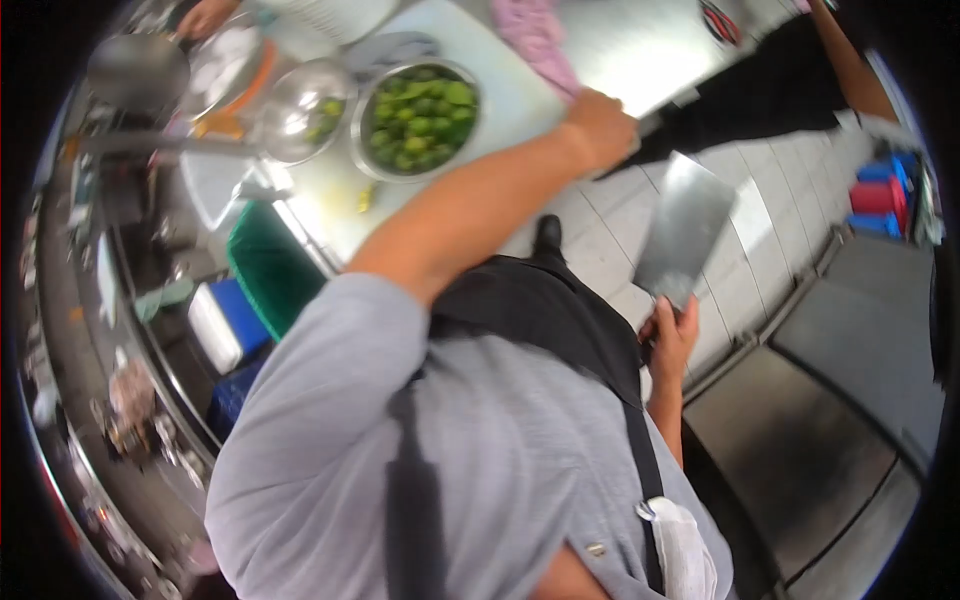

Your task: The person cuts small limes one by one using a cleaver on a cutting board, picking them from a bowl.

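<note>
My right hand [672, 340] is wrapped round the handle of a cleaver [684, 225], whose broad metal blade points up and away from me over the tiled floor. My left arm reaches across the front of the worktop. At its end, my left hand [602, 130] is closed on the lower end of a pink cloth [535, 42]; its fingertips are partly hidden. The cloth lies along the edge of a white cutting board [500, 75]. A metal bowl of green limes [418, 118] stands left of my left hand. Beside it, a second metal bowl [300, 105] holds a few green pieces.
Red-handled scissors [720, 22] lie on the metal surface at the top. Another person's hand [207, 17] shows at upper left. A person in black [760, 85] stands at upper right. A green bin [270, 265] is at my left, metal lids [800, 420] at my right.
</note>
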`<move>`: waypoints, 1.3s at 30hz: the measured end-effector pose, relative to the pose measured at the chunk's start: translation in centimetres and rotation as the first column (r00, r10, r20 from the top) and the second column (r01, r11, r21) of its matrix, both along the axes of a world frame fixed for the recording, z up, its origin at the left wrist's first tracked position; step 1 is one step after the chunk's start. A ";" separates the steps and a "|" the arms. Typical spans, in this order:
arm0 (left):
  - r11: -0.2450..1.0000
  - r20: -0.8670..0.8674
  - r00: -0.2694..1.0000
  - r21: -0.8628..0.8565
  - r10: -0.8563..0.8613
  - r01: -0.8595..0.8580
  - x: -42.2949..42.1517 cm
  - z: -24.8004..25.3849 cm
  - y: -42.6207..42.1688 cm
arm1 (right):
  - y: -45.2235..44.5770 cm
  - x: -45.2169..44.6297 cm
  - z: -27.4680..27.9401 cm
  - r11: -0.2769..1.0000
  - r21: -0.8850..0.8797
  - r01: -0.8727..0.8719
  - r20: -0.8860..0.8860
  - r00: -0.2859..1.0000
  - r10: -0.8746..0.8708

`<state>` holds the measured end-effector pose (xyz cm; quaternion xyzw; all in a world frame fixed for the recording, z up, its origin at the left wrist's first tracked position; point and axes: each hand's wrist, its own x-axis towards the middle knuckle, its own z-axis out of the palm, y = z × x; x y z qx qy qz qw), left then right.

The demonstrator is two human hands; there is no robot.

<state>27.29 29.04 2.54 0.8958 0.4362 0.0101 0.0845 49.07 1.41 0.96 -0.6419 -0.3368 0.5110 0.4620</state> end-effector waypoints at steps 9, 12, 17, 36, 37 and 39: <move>0.990 0.437 0.899 0.110 0.028 -0.084 -2.0 1.4 -3.7 | 2.4 -0.2 4.4 0.980 0.166 -0.109 0.083 0.992 0.096; 0.948 0.554 0.830 0.225 0.066 -0.226 -7.8 7.5 -8.7 | 5.1 -0.2 5.4 0.940 0.256 -0.227 0.127 0.972 0.200; 0.580 0.768 0.464 0.149 0.442 -0.801 -24.2 12.9 -21.6 | 9.8 -3.7 7.2 0.812 0.364 -0.455 0.253 0.888 0.384; 0.612 0.715 -0.693 -0.588 0.087 -0.529 -30.1 15.9 -29.1 | 13.0 -28.6 12.4 0.191 0.185 -0.964 -0.484 0.080 0.871; 0.628 0.739 -0.669 -0.557 0.077 -0.543 -30.0 15.9 -28.7 | 13.1 -28.7 12.2 0.174 0.189 -0.966 -0.461 0.068 0.885; 0.554 0.768 -0.634 -0.566 0.087 -0.610 -29.6 16.3 -28.1 | 13.1 -28.8 12.2 0.165 0.198 -0.966 -0.430 0.066 0.901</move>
